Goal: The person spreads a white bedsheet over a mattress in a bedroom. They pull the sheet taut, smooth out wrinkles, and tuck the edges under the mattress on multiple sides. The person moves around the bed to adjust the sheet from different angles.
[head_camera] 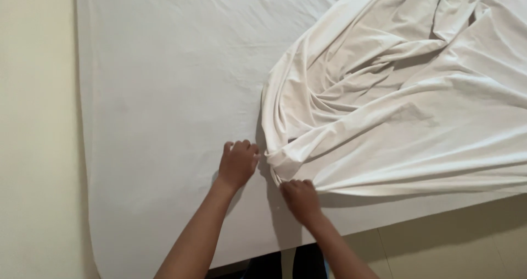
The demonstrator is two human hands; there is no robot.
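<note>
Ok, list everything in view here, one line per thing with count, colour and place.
fitted sheet: one, pale grey-white, stretched flat over the bed, filling the left and centre.
loose sheet: one, cream-white, crumpled in folds on the right, its gathered corner near the bed's lower edge.
wall: one, cream, along the left edge.
floor: beige tiles, lower right.
left hand: one, fist closed at the loose sheet's corner.
right hand: one, gripping that sheet's lower edge.
</note>
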